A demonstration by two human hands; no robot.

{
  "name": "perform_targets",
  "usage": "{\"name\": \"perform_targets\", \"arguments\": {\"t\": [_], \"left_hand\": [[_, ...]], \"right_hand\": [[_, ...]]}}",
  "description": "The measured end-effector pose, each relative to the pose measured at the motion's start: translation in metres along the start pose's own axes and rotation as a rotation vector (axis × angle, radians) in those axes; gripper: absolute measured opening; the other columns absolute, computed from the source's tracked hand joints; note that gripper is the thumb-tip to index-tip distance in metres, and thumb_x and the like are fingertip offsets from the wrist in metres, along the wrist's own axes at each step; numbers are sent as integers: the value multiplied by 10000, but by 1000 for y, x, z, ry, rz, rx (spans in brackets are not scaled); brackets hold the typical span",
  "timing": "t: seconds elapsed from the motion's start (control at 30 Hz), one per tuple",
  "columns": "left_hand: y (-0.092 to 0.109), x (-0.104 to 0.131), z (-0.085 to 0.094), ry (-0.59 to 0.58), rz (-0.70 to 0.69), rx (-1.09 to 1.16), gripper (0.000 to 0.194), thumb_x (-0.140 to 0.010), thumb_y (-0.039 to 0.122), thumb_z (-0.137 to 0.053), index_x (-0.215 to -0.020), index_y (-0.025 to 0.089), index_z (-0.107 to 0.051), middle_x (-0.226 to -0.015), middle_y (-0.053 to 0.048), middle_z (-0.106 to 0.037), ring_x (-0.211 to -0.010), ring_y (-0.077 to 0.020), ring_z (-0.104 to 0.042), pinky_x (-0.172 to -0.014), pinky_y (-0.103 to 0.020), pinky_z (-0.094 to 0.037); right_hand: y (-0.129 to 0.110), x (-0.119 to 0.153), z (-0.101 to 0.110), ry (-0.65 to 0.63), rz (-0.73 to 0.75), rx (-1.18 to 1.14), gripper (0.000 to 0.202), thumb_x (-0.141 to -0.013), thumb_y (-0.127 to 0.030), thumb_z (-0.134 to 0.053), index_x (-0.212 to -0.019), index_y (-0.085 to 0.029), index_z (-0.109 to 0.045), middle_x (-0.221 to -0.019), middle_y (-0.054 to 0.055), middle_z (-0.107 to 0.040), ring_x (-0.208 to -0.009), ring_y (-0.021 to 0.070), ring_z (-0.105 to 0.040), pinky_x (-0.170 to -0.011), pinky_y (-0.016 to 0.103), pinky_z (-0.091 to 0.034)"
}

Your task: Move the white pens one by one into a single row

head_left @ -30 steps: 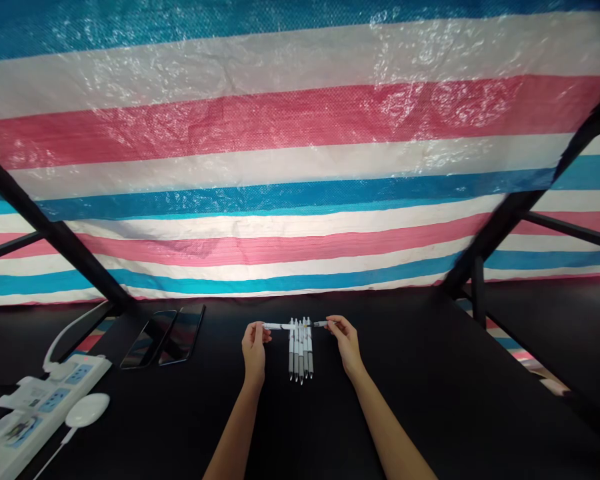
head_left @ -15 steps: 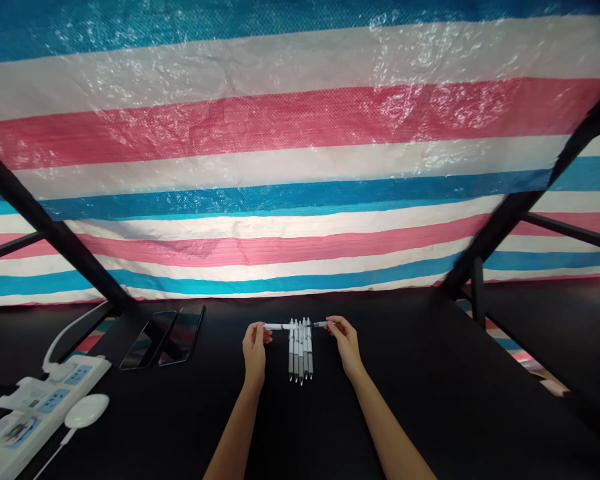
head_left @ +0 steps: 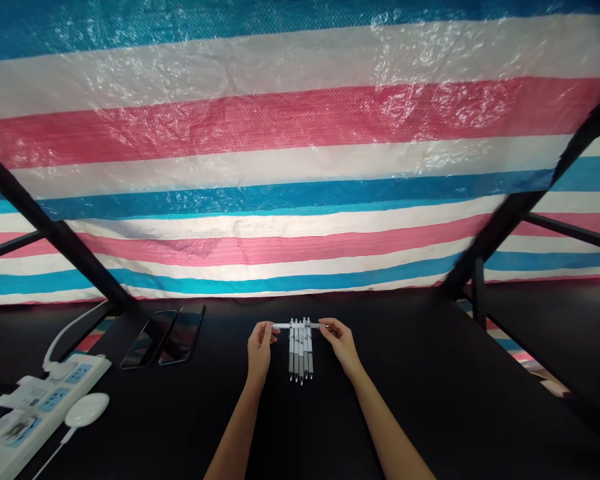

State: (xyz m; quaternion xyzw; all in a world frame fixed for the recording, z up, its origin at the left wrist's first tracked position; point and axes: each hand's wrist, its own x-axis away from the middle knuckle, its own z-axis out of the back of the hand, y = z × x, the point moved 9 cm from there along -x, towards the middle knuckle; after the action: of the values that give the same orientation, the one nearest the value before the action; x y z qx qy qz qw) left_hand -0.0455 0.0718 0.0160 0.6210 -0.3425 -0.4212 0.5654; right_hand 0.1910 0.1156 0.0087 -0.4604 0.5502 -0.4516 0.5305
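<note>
A white-and-grey pen point(head_left: 283, 326) lies crosswise at the top ends of several similar pens point(head_left: 301, 357). Those pens sit side by side on the black table, tips pointing toward me. My left hand point(head_left: 260, 343) pinches the white end of the crosswise pen. At its grey end, my right hand point(head_left: 341, 343) has thumb and fingertips closed on it. Whether the crosswise pen touches the ones beneath, I cannot tell. Its middle blends with their white tops, so any join there is hard to see.
Two dark phones point(head_left: 149, 339) lie to the left on the black table point(head_left: 380, 313). A white power strip point(head_left: 50, 413) with plugs and a white mouse-shaped device point(head_left: 87, 409) on a cable are at the lower left. Black frame bars point(head_left: 500, 227) and a striped tarp point(head_left: 280, 250) stand behind.
My hands have come closer together, the left moving right and the right slightly inward. The gap seen between the white part and the grey part has closed up.
</note>
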Motion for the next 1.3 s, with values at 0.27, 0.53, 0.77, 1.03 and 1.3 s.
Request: {"name": "perform_targets", "arguments": {"t": [0.27, 0.53, 0.77, 1.03, 1.3], "left_hand": [[1, 1, 0, -1, 25, -5, 367, -748, 522, -545, -810, 168, -624, -714, -59, -670, -576, -147, -570, -586, -279, -473], [-1, 0, 0, -12, 7, -17, 355, -773, 498, -532, -825, 160, -628, -723, -71, -683, -577, -150, -575, -586, -283, -481], [-1, 0, -2, -31, 13, -12, 360, -759, 503, -545, -812, 160, -640, -720, -71, -684, -587, -154, -574, -589, -278, -470], [1, 1, -2, -27, -9, -19, 337, -764, 480, -550, -820, 160, -639, -722, -71, -686, -609, -159, -592, -602, -283, -482], [-2, -2, 1, -5, -15, -32, 302, -730, 451, -591, -809, 167, -656, -739, -38, -643, -641, -152, -595, -628, -274, -474]], "right_hand": [[-3, 1, -2, -17, -12, 32, 339, -642, -489, -686, -792, -186, -709, -682, 29, -637, -570, 150, -500, -542, 266, -394], [-6, 1, -1, -16, -8, 37, 322, -635, -467, -695, -788, -184, -715, -673, 28, -633, -547, 138, -475, -523, 259, -385], [-3, 1, -2, -21, -10, 12, 340, -647, -481, -691, -811, -185, -718, -657, 25, -626, -557, 146, -499, -531, 266, -402], [1, 1, -3, -33, -42, -15, 388, -625, -506, -712, -829, -176, -714, -681, 46, -665, -615, 189, -585, -558, 287, -438], [-3, 4, -12, -99, -57, -35, 369, -668, -524, -679, -767, -169, -682, -634, 50, -678, -628, 199, -612, -626, 304, -451]]}}
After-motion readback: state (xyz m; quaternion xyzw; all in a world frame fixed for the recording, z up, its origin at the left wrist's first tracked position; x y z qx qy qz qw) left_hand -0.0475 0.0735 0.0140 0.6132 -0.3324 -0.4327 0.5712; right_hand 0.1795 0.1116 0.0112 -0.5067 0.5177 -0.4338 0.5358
